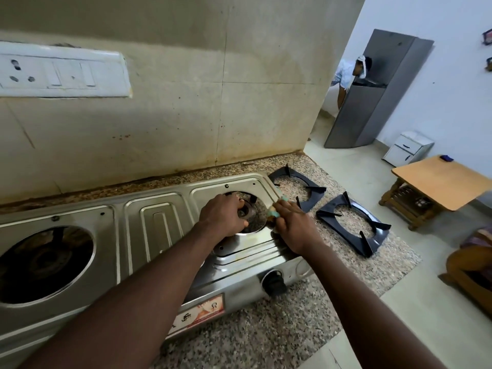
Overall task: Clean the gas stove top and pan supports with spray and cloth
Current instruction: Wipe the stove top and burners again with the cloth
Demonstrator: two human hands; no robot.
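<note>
Closest to cam: the speckled granite table [253, 339], w/ the steel stove [159, 222] sitting on it, front edge toward me. On the stove's front panel I see a black knob [274, 282] at the right end & a reddish sticker [202, 311] left of it. Both forearms run up from the bottom of the view onto the right half of the stove.

I've got the left hand [222, 215] down on the right burner [249, 209], fingers curled round the burner head inside the round opening, gripping it. The right hand [294, 222] sits just beside it at the right rim of that opening. Its fingers are bent over a yellow & teal cloth [273, 213] and press it onto the steel top. Only bits of cloth show btw the fingers. The hands are close; can't tell if they touch.

Left half of the stove: a big round opening w/ the left burner [45, 265] dark inside, and a ribbed panel in the ctr.

Both pan supports are off the stove, flat on the table to its right. The near pan support [379, 231] lies by the table's outer edge. The far pan support [315, 189] is closer to the wall, just beside the stove's right end. They sit near each other, prongs up.

Behind the stove: a stained tiled wall [173, 115] w/ a white switch board [61, 70] upper left.

Past the table's end, in the room: a low wooden table [439, 179], a small white cabinet [407, 150] on the floor, then a grey fridge [372, 102] w/ a person [346, 73] in a light shirt bent over behind it.
</note>
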